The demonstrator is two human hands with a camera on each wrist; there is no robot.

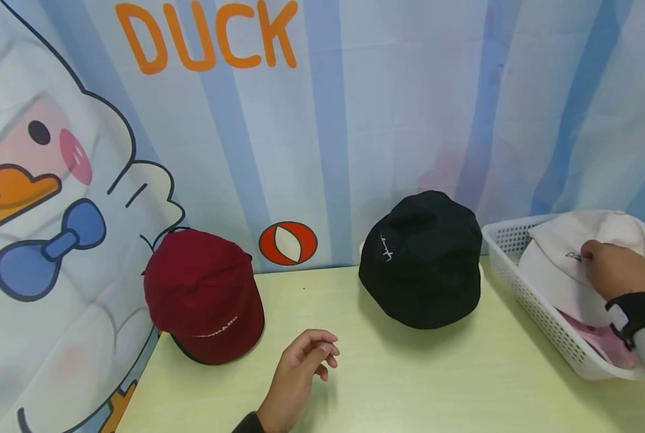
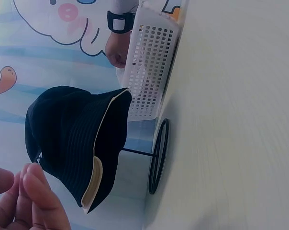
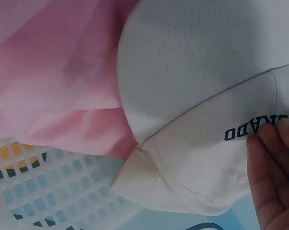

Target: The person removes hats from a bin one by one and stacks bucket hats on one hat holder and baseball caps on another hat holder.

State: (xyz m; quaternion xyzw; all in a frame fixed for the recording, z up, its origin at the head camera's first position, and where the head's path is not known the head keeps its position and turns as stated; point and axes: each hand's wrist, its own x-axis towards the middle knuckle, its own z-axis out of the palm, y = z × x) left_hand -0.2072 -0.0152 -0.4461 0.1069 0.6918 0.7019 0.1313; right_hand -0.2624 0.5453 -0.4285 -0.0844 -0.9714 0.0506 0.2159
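Observation:
At the right, my right hand pinches the front of a white baseball cap around its dark lettering. This cap lies in a white plastic basket, partly over a pink cloth item whose full shape is hidden. My left hand hovers above the table with loosely bent fingers and holds nothing. It is between a dark red cap and a black bucket hat. In the left wrist view, the bucket hat sits raised on a black wire stand.
A pale yellow table carries the hats and the basket. Behind it hangs a blue-striped cloth backdrop with a cartoon duck on the left.

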